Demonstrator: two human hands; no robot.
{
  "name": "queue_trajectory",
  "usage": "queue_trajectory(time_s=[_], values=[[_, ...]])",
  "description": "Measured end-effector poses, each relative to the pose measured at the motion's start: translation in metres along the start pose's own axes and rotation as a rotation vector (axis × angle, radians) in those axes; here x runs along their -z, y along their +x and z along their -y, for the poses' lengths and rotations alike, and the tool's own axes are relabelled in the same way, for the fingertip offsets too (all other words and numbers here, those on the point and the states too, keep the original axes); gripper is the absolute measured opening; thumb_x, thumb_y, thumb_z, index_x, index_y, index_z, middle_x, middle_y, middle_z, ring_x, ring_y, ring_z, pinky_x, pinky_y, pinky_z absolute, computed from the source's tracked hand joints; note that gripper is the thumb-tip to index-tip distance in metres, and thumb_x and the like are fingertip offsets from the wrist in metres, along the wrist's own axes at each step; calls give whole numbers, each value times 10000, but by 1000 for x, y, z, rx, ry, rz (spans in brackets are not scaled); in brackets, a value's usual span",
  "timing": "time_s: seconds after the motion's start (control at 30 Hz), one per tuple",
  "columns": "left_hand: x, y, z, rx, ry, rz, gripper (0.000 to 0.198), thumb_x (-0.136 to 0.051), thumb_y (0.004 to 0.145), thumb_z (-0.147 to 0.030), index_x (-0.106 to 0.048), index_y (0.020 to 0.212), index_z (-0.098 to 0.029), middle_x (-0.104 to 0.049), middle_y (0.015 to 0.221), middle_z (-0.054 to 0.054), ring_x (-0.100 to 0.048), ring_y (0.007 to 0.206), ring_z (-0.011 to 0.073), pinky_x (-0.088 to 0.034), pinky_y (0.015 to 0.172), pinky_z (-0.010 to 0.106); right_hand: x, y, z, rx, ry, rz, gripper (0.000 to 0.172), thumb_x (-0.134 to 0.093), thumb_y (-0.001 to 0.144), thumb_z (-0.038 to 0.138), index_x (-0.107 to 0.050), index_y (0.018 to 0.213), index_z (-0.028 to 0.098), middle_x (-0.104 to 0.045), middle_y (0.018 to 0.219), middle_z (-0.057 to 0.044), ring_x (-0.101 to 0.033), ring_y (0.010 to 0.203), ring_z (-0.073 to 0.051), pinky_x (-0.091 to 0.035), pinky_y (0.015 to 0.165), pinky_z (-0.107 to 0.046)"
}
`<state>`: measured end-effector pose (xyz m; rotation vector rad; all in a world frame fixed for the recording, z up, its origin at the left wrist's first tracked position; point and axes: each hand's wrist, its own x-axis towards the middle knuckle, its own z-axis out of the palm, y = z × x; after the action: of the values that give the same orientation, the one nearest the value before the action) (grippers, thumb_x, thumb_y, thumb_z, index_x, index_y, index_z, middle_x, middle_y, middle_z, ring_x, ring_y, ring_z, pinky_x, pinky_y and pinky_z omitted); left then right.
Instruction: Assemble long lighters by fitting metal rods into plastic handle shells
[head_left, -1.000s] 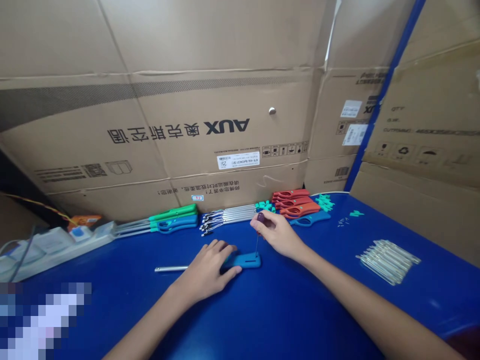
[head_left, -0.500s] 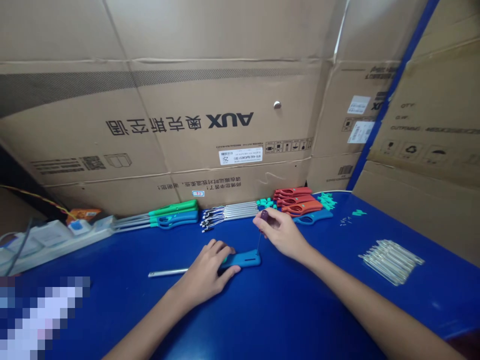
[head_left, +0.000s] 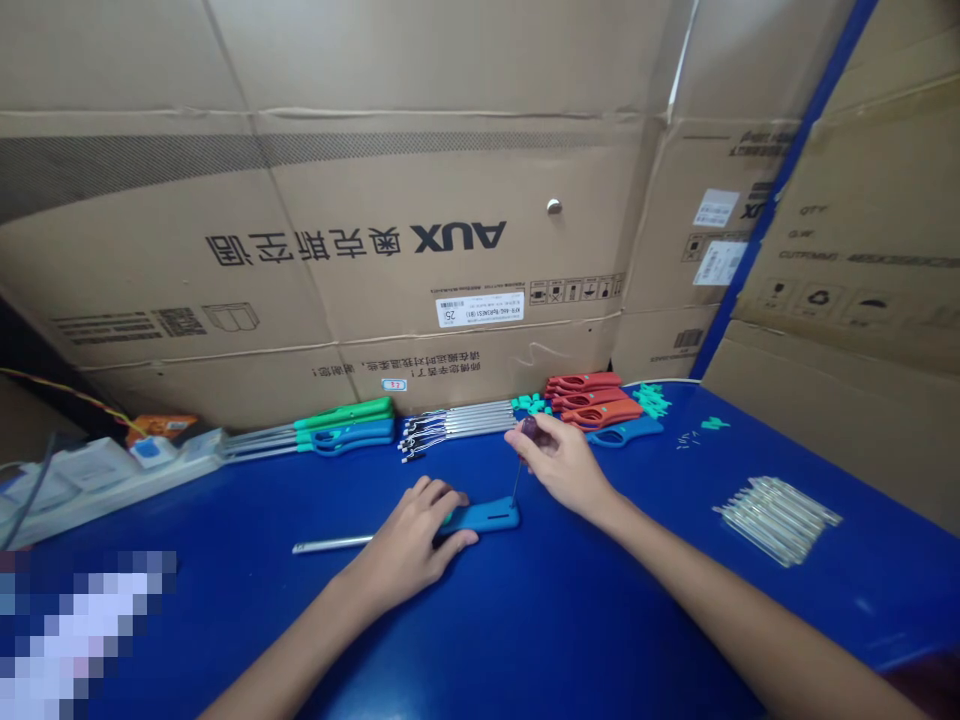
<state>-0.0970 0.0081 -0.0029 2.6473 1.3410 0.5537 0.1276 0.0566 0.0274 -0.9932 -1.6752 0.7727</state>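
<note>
A blue-handled lighter [head_left: 486,517] with a long metal tube [head_left: 330,544] lies on the blue table [head_left: 525,620]. My left hand [head_left: 416,545] presses down on the lighter's handle, fingers curled over it. My right hand [head_left: 559,462] pinches a small screwdriver [head_left: 525,440] with a dark purple handle. Its thin shaft stands upright with the tip on the right end of the blue handle.
Along the cardboard wall [head_left: 420,240] lie green and blue lighters [head_left: 345,432], bare metal tubes with wires [head_left: 457,425], red handles [head_left: 592,400] and small teal parts [head_left: 651,400]. A bundle of clear tubes [head_left: 776,518] sits at right. A power strip [head_left: 97,470] is at left.
The view has shifted slightly. Both hands stay on the lighter and the screwdriver, with almost no movement.
</note>
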Motion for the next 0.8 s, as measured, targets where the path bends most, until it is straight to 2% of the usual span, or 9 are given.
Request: queue_trajectory(time_s=[0.2, 0.27, 0.33, 0.4, 0.53, 0.63, 0.73, 0.8], values=[[1, 1, 1, -13, -8, 7, 256, -540, 922, -406, -582, 1086, -213, -586, 1059, 64, -521, 985, 237, -432, 913, 406, -4, -1, 1, -34, 47, -26, 325, -614, 811, 478, -539, 724, 173, -521, 631, -5, -480, 546, -130, -410, 505, -261], [2, 0, 0, -9, -5, 19, 256, -536, 925, -403, -578, 1089, -211, -583, 1061, 62, -520, 989, 238, -423, 928, 416, -5, -3, 4, -5, 71, -33, 277, -645, 796, 432, -582, 853, 169, -537, 676, -2, -506, 574, -132, -436, 528, -259], [2, 0, 0, -4, -3, 25, 256, -534, 926, -401, -575, 1093, -212, -582, 1061, 61, -519, 993, 239, -421, 933, 421, -6, -6, 6, 71, 68, -49, 350, -668, 792, 370, -561, 1067, 182, -565, 725, 6, -551, 627, -139, -474, 591, -263], [2, 0, 0, 0, -1, 28, 259, -536, 925, -400, -573, 1099, -213, -582, 1064, 63, -518, 997, 243, -425, 930, 424, -6, -10, 9, 179, 15, -42, 409, -673, 802, 320, -515, 1161, 207, -602, 770, 6, -597, 689, -146, -500, 674, -275], [1, 0, 1, -6, -1, 17, 260, -536, 924, -397, -579, 1100, -211, -582, 1075, 73, -518, 996, 247, -442, 908, 422, -4, -14, 19, 319, -94, 87, 196, -615, 856, 257, -562, 1041, 218, -657, 861, -18, -636, 768, -149, -511, 758, -289], [0, 0, 1, -9, -4, 6, 266, -539, 922, -397, -586, 1102, -208, -583, 1070, 78, -517, 991, 247, -452, 893, 418, -1, -15, 27, 342, -42, 164, 148, -543, 888, 193, -570, 1033, 212, -668, 927, -29, -640, 833, -147, -513, 798, -293], [0, -1, 1, -10, -3, 1, 270, -542, 920, -395, -587, 1106, -205, -585, 1066, 79, -521, 989, 245, -456, 894, 417, 1, -15, 29, 431, -111, 112, 162, -552, 868, 160, -595, 1020, 196, -634, 974, -56, -605, 896, -160, -498, 835, -319], [0, 0, 1, -14, 2, -5, 265, -542, 919, -392, -592, 1104, -208, -587, 1065, 77, -526, 986, 242, -463, 888, 408, 1, -14, 27, 494, -189, 39, 157, -629, 839, 211, -621, 995, 194, -604, 948, -66, -584, 900, -178, -494, 835, -341]])
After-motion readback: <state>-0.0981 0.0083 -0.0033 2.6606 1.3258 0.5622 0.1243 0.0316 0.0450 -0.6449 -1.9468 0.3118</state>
